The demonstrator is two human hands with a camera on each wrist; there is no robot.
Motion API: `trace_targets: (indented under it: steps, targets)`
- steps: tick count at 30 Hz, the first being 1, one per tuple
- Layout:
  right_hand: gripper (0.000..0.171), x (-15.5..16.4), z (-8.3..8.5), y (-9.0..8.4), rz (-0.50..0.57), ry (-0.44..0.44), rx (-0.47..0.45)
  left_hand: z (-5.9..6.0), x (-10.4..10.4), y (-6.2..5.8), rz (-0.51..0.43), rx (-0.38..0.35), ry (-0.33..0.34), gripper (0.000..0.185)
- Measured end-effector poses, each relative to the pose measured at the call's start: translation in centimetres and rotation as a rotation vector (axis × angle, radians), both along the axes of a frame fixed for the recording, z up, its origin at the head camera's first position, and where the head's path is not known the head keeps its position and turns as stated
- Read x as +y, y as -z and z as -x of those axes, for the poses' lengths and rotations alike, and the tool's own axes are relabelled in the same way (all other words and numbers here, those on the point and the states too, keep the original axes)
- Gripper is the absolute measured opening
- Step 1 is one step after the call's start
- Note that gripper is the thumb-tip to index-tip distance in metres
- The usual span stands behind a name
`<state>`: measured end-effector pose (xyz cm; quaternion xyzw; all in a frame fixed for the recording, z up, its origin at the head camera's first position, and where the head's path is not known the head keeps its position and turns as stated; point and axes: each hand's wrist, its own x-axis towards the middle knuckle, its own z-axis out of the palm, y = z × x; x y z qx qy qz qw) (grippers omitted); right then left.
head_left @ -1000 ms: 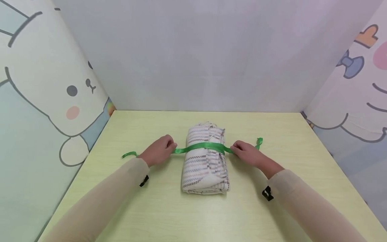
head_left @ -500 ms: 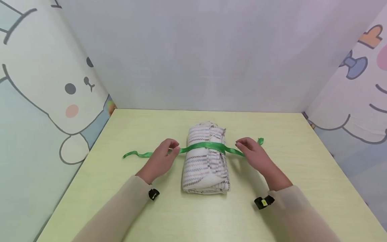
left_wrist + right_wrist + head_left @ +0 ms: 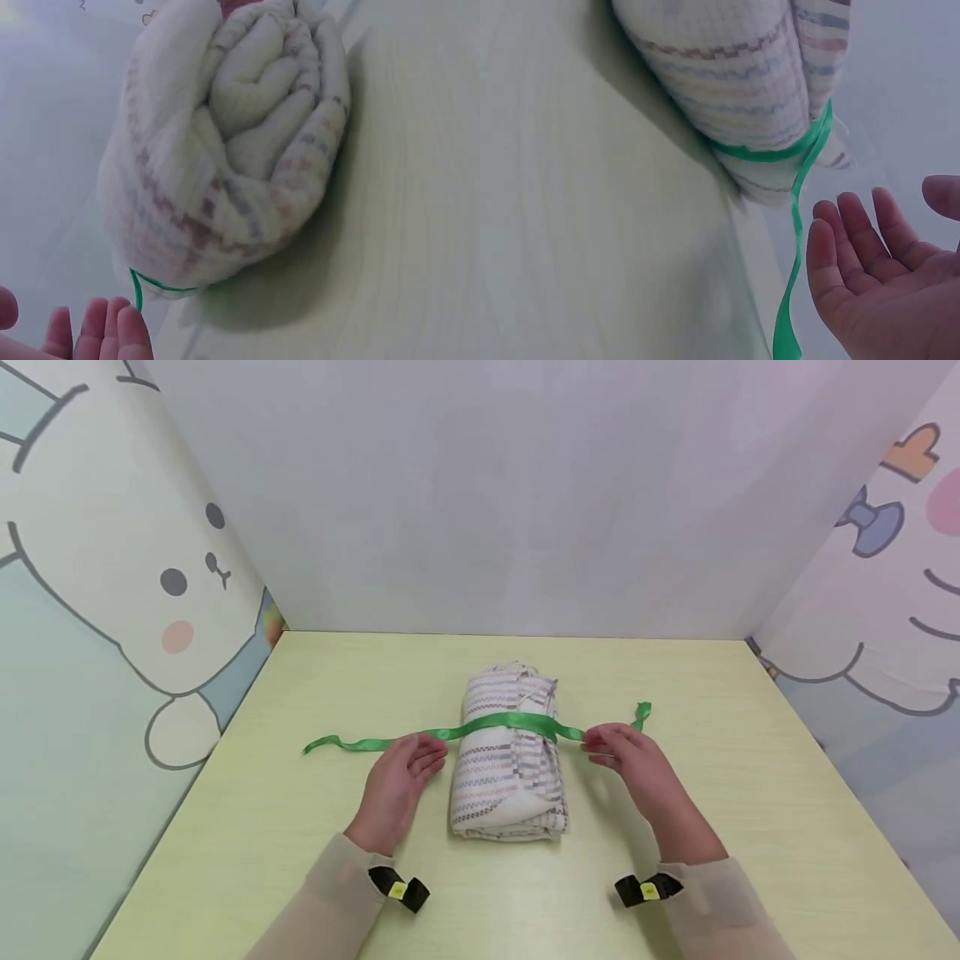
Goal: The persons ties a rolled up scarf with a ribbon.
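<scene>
My left hand point(image 3: 401, 777) lay open, fingers relaxed, just beside the rolled towel point(image 3: 510, 752), gripping nothing; half a second earlier it had pinched the ribbon. My right hand point(image 3: 630, 764) was open too, fingers loosely spread beside the satin green ribbon point(image 3: 510, 722), which had slipped from its grip. The glossy flat band crossed the soft, waffle-textured, striped roll at the middle of the pale green table point(image 3: 712, 693).

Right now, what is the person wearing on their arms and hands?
Both hands are bare: left hand, right hand. Long, loose, pale beige sleeves reach the wrists. Each wrist carries a small black device with a yellow-green spot, left and right. No rings or gloves show.
</scene>
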<state>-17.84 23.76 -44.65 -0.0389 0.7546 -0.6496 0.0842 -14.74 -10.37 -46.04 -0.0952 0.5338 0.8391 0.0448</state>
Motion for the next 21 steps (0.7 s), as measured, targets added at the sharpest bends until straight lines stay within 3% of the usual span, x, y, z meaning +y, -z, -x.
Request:
trace_targets:
  steps: [5, 9, 12, 15, 21]
  targets:
    - [0.045, -0.9, -0.2, 1.0, 0.048, 0.007, -0.134, -0.4, 0.6, 0.8, -0.104, -0.069, 0.007, 0.045]
    - [0.047, -1.8, -0.2, 1.5, 0.126, 0.009, -0.210, -0.4, 1.1, 1.1, -0.119, -0.070, 0.045, 0.051]
    - [0.051, -2.5, -0.2, 1.5, 0.199, 0.036, -0.255, -0.1, 1.4, 1.3, -0.181, -0.074, 0.059, 0.055]
    - [0.053, -3.2, -0.2, 1.5, 0.303, 0.097, -0.318, 0.4, 1.5, 1.5, -0.274, -0.101, 0.057, 0.060]
    - [0.060, -4.9, 0.1, 1.7, 0.610, 0.210, -0.426, 1.4, 1.9, 2.2, -0.416, -0.160, 0.069, 0.068]
